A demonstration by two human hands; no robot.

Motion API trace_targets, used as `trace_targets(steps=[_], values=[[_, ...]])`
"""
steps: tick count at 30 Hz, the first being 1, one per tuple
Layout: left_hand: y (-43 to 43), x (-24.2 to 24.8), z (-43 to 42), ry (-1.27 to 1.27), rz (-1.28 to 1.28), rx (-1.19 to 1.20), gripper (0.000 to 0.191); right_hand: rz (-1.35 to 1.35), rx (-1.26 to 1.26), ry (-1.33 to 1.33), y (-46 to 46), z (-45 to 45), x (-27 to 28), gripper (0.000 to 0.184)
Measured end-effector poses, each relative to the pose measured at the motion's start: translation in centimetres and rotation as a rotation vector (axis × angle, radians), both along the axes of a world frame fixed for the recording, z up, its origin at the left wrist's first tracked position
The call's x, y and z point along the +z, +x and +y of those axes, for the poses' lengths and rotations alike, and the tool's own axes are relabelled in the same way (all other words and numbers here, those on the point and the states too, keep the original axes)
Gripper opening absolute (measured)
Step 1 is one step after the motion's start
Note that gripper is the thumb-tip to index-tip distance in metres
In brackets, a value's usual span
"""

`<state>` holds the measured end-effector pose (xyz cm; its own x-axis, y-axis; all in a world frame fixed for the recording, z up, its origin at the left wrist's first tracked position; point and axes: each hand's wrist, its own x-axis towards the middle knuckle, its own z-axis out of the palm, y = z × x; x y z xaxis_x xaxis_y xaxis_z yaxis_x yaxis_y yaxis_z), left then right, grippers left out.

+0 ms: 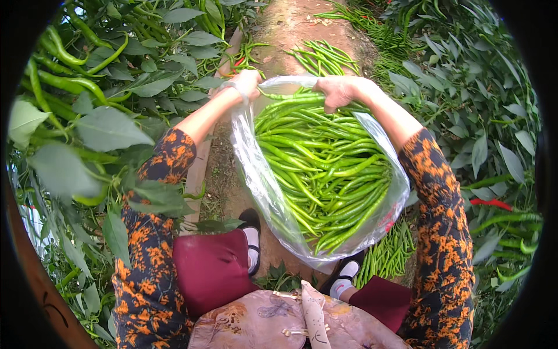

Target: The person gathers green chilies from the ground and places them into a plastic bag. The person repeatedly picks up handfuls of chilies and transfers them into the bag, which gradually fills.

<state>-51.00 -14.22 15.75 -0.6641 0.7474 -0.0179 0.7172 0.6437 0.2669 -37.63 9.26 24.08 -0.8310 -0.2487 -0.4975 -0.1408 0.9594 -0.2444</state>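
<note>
A large clear plastic bag, its mouth spread wide, is in front of me over the dirt path. Long green chili peppers fill it, mostly lying lengthwise across one another. My left hand grips the far left part of the bag's rim, a band around its wrist. At the far right of the mouth, my right hand is closed on the rim with its fingers bent inward, touching the topmost peppers. Its fingertips are partly hidden. Red print shows on the bag's lower right side.
Pepper plants with hanging fruit crowd the left, and more plants line the right. Picked peppers lie in a far pile and a near right pile. A pale board edges the dirt path. My shoes stand beneath the bag.
</note>
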Motion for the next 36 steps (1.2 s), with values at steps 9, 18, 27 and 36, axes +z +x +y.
trace_targets(steps=[9, 18, 27, 36], values=[[-0.6, 1.9, 0.1, 0.071, -0.133, -0.140, 0.028, 0.077, 0.184, 0.109, -2.1, 2.3, -0.3, 0.054], [1.5, 3.2, 0.2, -0.041, 0.035, -0.125, 0.020, 0.375, 0.270, 0.138, -6.3, -6.2, -10.1, 0.021], [-0.6, 0.6, 9.1, -0.053, 0.309, -0.331, 0.046, 0.393, 0.187, 0.160, -6.5, -7.2, -12.1, 0.023], [-4.1, -1.7, 17.9, 0.259, 0.015, -0.231, 0.027, 0.505, 0.158, 0.127, -5.9, -7.4, -13.0, 0.026]])
